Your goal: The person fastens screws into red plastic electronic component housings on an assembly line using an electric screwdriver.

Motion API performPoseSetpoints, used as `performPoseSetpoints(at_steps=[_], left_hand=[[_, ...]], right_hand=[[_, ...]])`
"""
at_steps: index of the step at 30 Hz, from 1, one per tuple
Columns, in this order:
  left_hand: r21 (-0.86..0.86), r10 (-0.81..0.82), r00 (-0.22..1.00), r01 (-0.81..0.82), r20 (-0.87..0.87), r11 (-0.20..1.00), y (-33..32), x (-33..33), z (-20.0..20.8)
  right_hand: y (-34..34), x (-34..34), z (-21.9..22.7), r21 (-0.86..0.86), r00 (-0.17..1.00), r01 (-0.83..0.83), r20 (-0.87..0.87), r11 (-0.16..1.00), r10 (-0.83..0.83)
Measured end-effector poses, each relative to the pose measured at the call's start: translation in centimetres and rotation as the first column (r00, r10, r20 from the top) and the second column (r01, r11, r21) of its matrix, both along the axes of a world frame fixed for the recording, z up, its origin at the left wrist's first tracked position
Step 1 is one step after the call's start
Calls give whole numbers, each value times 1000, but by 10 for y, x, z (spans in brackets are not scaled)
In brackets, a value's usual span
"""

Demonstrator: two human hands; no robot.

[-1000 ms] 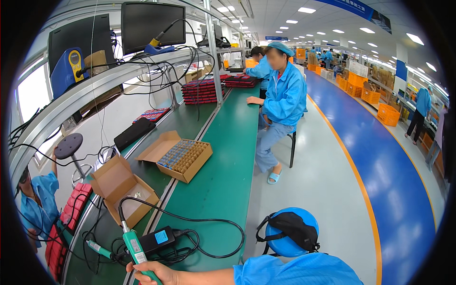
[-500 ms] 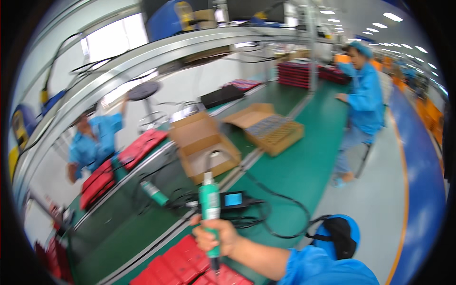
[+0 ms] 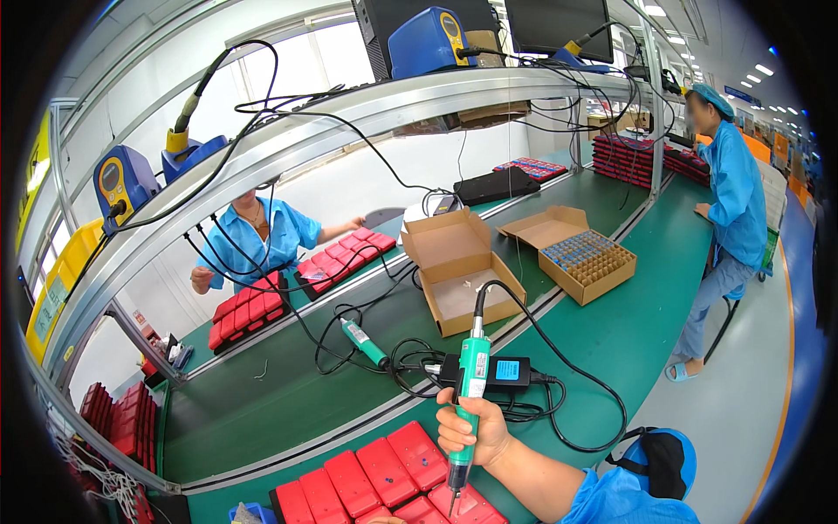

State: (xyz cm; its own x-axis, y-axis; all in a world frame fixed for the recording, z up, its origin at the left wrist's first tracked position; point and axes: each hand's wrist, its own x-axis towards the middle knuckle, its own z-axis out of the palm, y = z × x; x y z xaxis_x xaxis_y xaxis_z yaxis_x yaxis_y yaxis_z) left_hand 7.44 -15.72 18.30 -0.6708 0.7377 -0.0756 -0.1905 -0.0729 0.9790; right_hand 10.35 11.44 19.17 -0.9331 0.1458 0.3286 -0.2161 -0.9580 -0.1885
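Note:
My right hand point(image 3: 476, 430) is wrapped round a green electric screwdriver point(image 3: 474, 367), held nearly upright. Its thin bit points down at a red plastic case point(image 3: 471, 505); whether it touches a screw is too small to tell. That case belongs to rows of red cases point(image 3: 353, 480) close together on the near bench. At the bottom edge a sliver of skin, apparently my left hand point(image 3: 384, 520), shows beside the cases; its fingers are mostly cut off by the picture's edge. A small blue bin point(image 3: 253, 513) stands left of the cases, its contents unclear.
Behind the screwdriver lie a black power adapter point(image 3: 506, 370), coiled cables and a second green screwdriver point(image 3: 364, 342). An opened cardboard box point(image 3: 471, 301) and a divided box of small parts point(image 3: 589, 271) stand beyond. Two people in blue work nearby; a metal shelf frame spans overhead.
The view has swung left, shifting the scene rightward and sharpening it. My right hand still grips the screwdriver over the red cases. The blue bin and a sliver of skin now show.

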Motion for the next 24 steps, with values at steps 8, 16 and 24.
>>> performPoseSetpoints(at_steps=[8, 16, 24], left_hand=[[1, 41, 993, -41, -107, 999, -12, -4, -13], [-40, -269, 794, 296, -545, 954, -89, -142, -226], [51, 61, 995, -65, 76, 997, -10, 2, -8]], right_hand=[[-13, -19, -11, -31, 999, -29, 16, 999, 30], [-13, -4, 13, -8, 992, -42, 119, 999, 43], [-8, -4, 3, -3, 990, -10, 142, 1000, 11]])
